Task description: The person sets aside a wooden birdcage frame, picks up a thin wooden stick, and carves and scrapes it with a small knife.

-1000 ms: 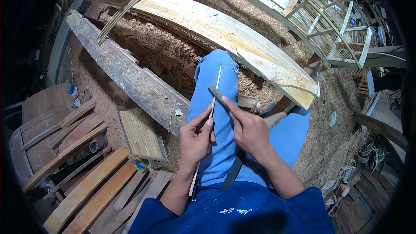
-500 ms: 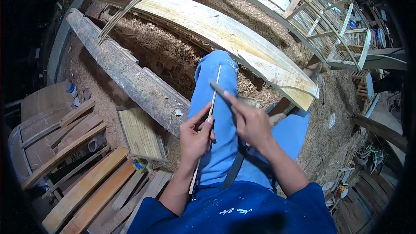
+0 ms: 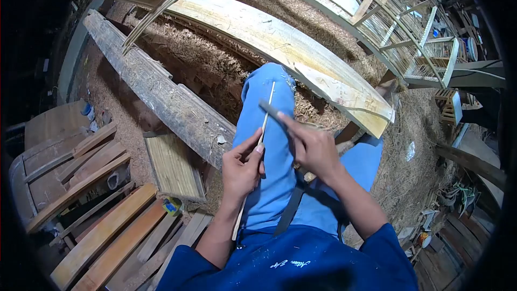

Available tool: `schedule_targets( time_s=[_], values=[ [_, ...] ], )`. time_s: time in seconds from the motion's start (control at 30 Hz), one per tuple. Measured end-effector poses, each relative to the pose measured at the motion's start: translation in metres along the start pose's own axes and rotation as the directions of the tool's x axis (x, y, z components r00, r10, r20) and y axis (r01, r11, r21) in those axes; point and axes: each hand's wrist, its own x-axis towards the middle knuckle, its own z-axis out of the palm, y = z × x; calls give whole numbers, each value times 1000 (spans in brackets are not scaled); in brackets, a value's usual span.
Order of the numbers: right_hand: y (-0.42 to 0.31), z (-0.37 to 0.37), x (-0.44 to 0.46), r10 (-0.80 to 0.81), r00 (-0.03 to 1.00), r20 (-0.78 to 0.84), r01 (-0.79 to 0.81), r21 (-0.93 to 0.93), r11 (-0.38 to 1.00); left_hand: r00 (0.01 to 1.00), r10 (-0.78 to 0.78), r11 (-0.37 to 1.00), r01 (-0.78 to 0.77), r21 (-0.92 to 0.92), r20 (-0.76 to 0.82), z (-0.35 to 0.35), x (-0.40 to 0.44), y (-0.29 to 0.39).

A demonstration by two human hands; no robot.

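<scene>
My left hand (image 3: 242,168) pinches a thin bamboo strip (image 3: 272,95) between thumb and fingers. The strip runs up over my blue-trousered thigh, and its lower end shows beside my left forearm. In my right hand (image 3: 318,153) is a knife (image 3: 269,109), its dark blade lying across the strip just above the left hand. My right index finger stretches along the blade, and the butt of a light handle pokes out below the palm. Where the edge meets the strip is too small to make out.
A long pale plank (image 3: 242,21) lies beyond my knee, with a weathered beam (image 3: 156,86) to the left. Several thin sticks (image 3: 154,17) lean across them. Wood shavings cover the ground. Cut boards (image 3: 107,231) lie lower left; a slatted wooden frame (image 3: 417,43) stands upper right.
The knife and right hand have shifted slightly left, and the handle's butt now shows below the palm. My left hand keeps its hold on the strip, almost unmoved.
</scene>
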Motion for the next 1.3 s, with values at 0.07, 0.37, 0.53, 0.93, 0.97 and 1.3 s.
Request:
schedule_targets(
  time_s=[0.07, 0.37, 0.53, 0.93, 0.97, 1.3],
  values=[
    [1, 0, -5, -48, 997, 56, 48, -11, 999, 1000, 13, 1000, -12, -3, 3, -2, 1, -2],
    [9, -7, 2, -49, 997, 56, 53, -67, 996, 1000, -5, 1000, 5, -1, 20, -4, -2, 6],
    [24, -5, 18, -8, 999, -32, 6, -82, 997, 999, -37, 999, 37, 23, 30, -4, -4, 11],
    [12, -17, 11, -149, 979, 140, 160, -68, 985, 996, -58, 998, 60, -26, 61, -14, -2, 6],
    [8, -17, 7, -158, 973, 171, 176, -97, 980, 996, -66, 997, 68, -32, 66, -15, -1, 7],
    [23, -23, 27, -42, 986, 160, 64, -137, 988, 997, -3, 999, 6, -38, 75, -16, 4, -1]
  ],
)
